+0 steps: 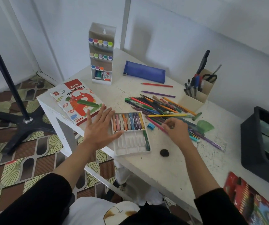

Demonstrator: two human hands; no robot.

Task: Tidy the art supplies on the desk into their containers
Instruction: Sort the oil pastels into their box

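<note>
A white pastel tray (pixel 131 147) lies mid-desk, its upper row full of oil pastels (pixel 128 121), its lower row holding one green stick (pixel 146 140). My left hand (pixel 100 127) hovers flat with fingers spread at the tray's left edge. To the right of the tray, my right hand (pixel 176 129) is pinched on a pink pencil (pixel 154 123) at the near edge of a pile of coloured pencils (pixel 156 103). The oil pastels box (pixel 75 101) lies left with a green pastel (pixel 88 103) on top.
A marker rack (pixel 101 62) and blue pencil case (pixel 144 71) stand at the back. A beige pen holder (pixel 198 95) with scissors is right. A blue sharpener (pixel 151 126), black eraser lump (pixel 164 152), black paint box (pixel 263 143) and red pencil box (pixel 250 200) are nearby.
</note>
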